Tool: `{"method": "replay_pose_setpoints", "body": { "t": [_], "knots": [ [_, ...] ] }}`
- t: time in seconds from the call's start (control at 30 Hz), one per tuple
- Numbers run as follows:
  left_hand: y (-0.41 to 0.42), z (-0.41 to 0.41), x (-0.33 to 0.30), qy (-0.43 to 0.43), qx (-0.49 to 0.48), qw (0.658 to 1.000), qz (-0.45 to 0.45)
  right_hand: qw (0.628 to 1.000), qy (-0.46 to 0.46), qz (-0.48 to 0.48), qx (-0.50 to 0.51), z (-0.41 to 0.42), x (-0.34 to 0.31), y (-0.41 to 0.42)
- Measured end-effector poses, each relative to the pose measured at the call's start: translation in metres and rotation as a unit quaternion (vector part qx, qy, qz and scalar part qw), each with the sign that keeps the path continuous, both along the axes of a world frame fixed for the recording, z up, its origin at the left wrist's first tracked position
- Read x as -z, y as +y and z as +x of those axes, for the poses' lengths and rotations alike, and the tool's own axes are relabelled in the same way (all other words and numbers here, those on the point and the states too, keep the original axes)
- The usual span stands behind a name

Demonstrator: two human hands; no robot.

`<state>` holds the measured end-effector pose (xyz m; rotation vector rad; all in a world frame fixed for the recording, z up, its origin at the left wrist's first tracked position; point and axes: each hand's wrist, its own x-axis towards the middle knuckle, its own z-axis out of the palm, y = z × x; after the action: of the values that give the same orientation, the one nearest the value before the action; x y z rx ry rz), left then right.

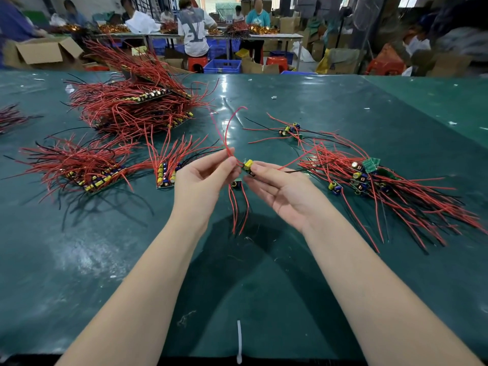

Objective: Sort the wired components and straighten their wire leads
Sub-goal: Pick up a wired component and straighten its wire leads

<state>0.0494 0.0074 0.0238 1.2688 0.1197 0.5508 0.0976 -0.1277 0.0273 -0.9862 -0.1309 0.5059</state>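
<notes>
Head view: a small wired component (247,166) with a yellow part is held above the green table (290,273), roughly at its middle. It is pinched at the tips of the right hand (277,190), whose other fingers are relaxed and spread. The red leads (229,130) of this component are pinched by the thumb and forefinger of the left hand (204,178), close to the component, and they rise in a curve away from it. A second component (235,184) with red wires hangs just below the held one; which hand carries it cannot be told. An unsorted heap (390,188) lies to the right of the held component, aligned rows (100,170) to its left. For a good result, the board should be kept steady while the pinched leads are drawn gently outward along their length, so that the solder joints are not strained.
</notes>
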Motion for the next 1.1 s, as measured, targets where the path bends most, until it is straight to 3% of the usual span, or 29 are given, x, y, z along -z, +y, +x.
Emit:
{"method": "replay_pose_setpoints", "body": {
  "t": [0.17, 0.4, 0.5, 0.7, 0.9, 1.1],
  "knots": [
    [0.004, 0.0, 0.003, 0.018, -0.015, 0.999, 0.037, 0.998, -0.045, -0.033, -0.01, -0.003, -0.002, 0.0],
    [0.001, 0.001, 0.0, 0.033, 0.046, 0.996, -0.062, 0.992, -0.092, -0.079, 0.026, -0.005, -0.001, 0.002],
    [0.001, 0.002, -0.001, 0.025, 0.029, 0.996, -0.084, 0.991, -0.1, -0.08, 0.033, -0.003, -0.001, 0.0],
    [0.003, 0.004, 0.004, 0.033, -0.031, 0.999, -0.025, 0.979, -0.145, -0.13, 0.057, -0.003, -0.001, 0.0],
    [0.008, 0.006, 0.005, 0.039, -0.081, 0.995, -0.042, 0.931, -0.259, -0.24, 0.09, -0.004, 0.002, 0.001],
    [0.013, 0.006, 0.006, 0.031, -0.102, 0.993, -0.058, 0.922, -0.274, -0.254, 0.103, -0.003, 0.002, 0.001]
  ]
}}
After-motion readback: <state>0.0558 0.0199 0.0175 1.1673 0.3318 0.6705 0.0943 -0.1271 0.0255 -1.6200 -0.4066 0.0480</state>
